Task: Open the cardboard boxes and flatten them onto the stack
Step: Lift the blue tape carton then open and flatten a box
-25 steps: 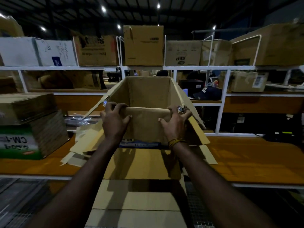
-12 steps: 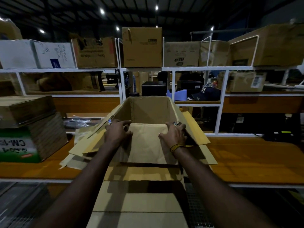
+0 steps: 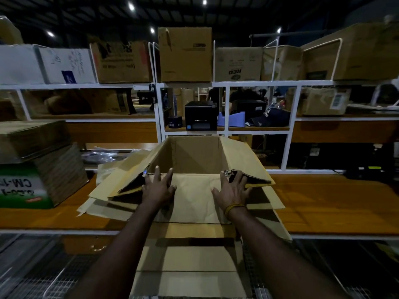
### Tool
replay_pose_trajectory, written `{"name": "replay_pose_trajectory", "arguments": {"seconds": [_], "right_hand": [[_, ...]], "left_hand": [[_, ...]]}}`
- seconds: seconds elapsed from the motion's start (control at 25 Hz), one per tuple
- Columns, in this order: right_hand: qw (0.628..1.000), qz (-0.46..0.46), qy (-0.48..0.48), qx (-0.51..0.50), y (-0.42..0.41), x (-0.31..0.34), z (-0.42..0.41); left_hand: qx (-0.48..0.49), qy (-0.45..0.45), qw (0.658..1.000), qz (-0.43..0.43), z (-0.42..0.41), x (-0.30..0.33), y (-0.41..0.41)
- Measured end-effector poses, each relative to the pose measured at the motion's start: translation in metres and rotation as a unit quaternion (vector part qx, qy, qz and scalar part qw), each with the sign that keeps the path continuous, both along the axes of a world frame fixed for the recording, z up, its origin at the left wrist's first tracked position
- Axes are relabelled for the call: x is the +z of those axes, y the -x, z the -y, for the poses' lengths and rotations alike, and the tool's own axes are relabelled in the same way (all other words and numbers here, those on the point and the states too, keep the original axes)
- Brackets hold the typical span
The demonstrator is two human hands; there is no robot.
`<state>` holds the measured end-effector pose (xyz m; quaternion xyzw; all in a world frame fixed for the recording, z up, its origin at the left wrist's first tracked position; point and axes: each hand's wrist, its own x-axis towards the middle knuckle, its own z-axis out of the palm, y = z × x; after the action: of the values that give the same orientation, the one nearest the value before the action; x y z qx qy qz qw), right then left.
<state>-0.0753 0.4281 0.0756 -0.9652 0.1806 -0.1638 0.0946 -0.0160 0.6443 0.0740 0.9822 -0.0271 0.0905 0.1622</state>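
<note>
A brown cardboard box (image 3: 195, 155), half collapsed, lies on a stack of flattened cardboard (image 3: 190, 230) at the middle of the orange workbench (image 3: 336, 203). Its near panel lies pushed down almost flat, while the far wall and side walls still stand at a slant. My left hand (image 3: 158, 187) presses on the left part of that near panel with spread, straight fingers. My right hand (image 3: 232, 187) presses on the right part in the same way, fingertips at the folded right corner. Neither hand grips anything.
A pile of flat cartons (image 3: 36, 160) with a green and white one stands at the left. White shelving (image 3: 224, 84) behind holds several boxes, a black printer (image 3: 200, 116) and a blue tape dispenser (image 3: 232, 119). More cardboard (image 3: 187, 275) hangs over the bench's front edge.
The box has dropped from an upright, held-up position onto the stack. My hands let go of its near top edge and now press the near panel down with flat fingers.
</note>
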Motion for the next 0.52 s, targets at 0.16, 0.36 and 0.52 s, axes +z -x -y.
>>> {"name": "replay_pose_trajectory", "arguments": {"seconds": [0.16,0.36,0.52], "right_hand": [[0.995,-0.053,-0.066,0.054,-0.005,0.009,0.011],[0.984,-0.03,-0.13,0.115,0.011,0.007,0.032],[0.976,0.01,-0.172,0.132,0.035,-0.016,0.039]], "left_hand": [[0.003,0.008,1.0,-0.023,0.0,0.006,0.0],[0.035,0.041,0.998,0.041,0.033,-0.002,0.027],[-0.06,0.03,0.995,0.074,0.091,-0.009,0.057]]}}
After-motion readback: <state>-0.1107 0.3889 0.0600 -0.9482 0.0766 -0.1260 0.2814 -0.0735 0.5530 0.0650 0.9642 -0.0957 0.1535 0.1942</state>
